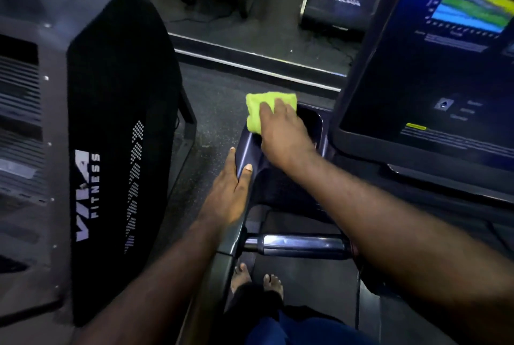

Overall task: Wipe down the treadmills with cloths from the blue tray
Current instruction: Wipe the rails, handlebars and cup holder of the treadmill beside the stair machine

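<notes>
At far left stands a black machine (116, 150) lettered "VIVA FITNESS" in white down its side. Next to it, the left hand (230, 194) rests on the left rim of the dark, glossy console (278, 189). Its fingers lie straight and together along the rim's outer side, and the thumb lies flat on top.

The cloth (261, 108) lies on the console's far left corner, over the edge of a recessed pocket. It is bright yellow-green, nappy and folded into a thick pad, with its left side hanging past the rim. The right hand (281, 133) presses it palm down, fingers slightly spread; the tips are blurred.

Below, a chrome bar (297, 244) crosses above bare feet (258, 280). At right, the tilted screen (434, 80) glows with a blue, green and yellow chart.
</notes>
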